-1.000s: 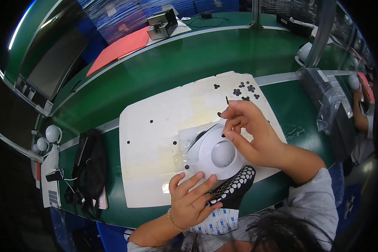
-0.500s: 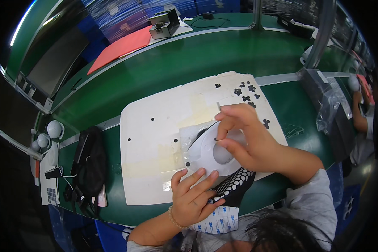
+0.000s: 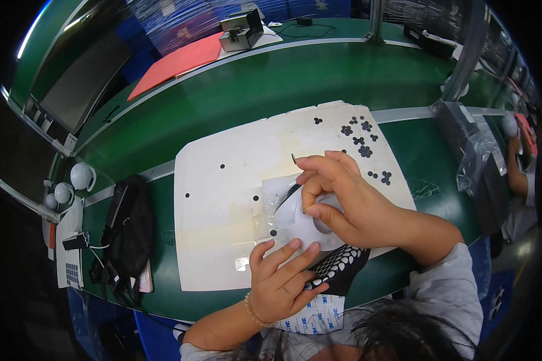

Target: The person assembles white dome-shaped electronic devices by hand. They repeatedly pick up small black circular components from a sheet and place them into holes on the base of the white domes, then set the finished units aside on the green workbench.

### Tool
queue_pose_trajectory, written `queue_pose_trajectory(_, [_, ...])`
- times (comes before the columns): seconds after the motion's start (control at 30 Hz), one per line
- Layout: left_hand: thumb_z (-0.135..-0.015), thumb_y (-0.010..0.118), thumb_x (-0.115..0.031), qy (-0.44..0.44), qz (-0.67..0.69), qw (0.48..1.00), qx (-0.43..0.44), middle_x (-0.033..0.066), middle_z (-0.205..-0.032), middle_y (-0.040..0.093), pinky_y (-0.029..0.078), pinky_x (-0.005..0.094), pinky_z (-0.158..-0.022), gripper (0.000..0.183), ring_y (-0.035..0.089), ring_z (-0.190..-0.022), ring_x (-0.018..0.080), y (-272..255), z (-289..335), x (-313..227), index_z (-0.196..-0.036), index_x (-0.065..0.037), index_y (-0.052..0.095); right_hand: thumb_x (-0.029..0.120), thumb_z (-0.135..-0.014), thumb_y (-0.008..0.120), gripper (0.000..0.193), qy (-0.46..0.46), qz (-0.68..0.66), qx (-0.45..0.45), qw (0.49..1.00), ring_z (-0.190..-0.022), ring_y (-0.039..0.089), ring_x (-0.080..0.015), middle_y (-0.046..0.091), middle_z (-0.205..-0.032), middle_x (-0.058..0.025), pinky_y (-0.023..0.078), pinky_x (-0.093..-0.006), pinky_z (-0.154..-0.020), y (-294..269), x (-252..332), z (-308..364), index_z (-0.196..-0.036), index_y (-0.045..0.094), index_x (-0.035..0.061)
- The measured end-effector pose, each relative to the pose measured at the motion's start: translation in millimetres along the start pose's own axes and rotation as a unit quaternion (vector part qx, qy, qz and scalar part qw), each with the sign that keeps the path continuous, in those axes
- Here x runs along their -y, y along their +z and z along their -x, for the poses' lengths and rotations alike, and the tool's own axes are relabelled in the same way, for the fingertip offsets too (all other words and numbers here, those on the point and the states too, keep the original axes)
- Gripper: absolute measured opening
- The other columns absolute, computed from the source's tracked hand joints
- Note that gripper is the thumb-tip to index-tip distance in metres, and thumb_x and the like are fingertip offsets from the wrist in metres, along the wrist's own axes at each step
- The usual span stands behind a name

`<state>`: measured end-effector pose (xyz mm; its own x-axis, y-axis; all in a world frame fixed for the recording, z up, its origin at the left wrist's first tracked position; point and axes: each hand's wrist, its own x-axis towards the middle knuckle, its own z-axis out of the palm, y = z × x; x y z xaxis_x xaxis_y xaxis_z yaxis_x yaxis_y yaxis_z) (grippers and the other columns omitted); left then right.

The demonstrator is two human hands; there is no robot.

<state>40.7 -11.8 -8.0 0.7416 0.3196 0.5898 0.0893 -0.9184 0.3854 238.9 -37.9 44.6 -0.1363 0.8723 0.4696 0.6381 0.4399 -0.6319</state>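
Note:
A white rounded plastic housing [image 3: 326, 242] rests on clear film over the pale board, partly covered by my right hand. My right hand [image 3: 349, 201] is closed above it, thumb and forefinger pinching a small dark piece at the housing. A thin dark sliver [image 3: 294, 158] stands out by its fingers; its kind is unclear. My left hand [image 3: 283, 280] has its fingers spread, fingertips at the housing's near rim. Beneath its thumb side lies a black sheet [image 3: 354, 266] with rows of white dots, and a printed white backing sheet [image 3: 316, 314] hangs below.
Loose black round pads [image 3: 365, 151], several in clusters, dot the pale board [image 3: 211, 240]. A black bag [image 3: 129, 234] lies left, near white round devices [image 3: 81, 176]. Right stands a long dark box [image 3: 470, 162] with plastic wrap. Farther right, another person's arm [image 3: 515, 162] shows.
My right hand has shifted slightly left over the housing, and its fingers have tilted. The left hand keeps its place at the rim. The whole view has moved a little.

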Motion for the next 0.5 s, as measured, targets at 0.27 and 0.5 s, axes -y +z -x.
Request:
queue_pose_trajectory(0.27, [-0.07,0.066,-0.03,0.02,-0.004,1.0,0.001,0.0047,-0.115,0.055,0.024,0.0462,-0.094,0.021,0.04,-0.115,0.0243,2,2,6,-0.075,-0.011,0.059,0.008,-0.074,0.06,0.036,-0.063,0.243,0.006,0.968,-0.109,0.048,-0.0245,0.055,-0.109,-0.0076,0.021,-0.0471,-0.096,-11,18,15,-0.109,0.052,0.0102])
queue_pose_trajectory(0.5, [-0.067,0.066,-0.02,0.004,0.026,1.0,-0.009,0.0038,-0.112,0.057,0.021,0.049,-0.097,0.016,0.042,-0.113,0.0222,5,-1,7,-0.075,-0.007,0.062,0.013,-0.076,0.061,0.009,-0.004,0.061,-0.024,0.998,-0.125,0.023,-0.0399,0.034,-0.13,-0.0174,0.019,-0.0487,-0.096,-7,3,44,-0.083,0.055,0.0108])
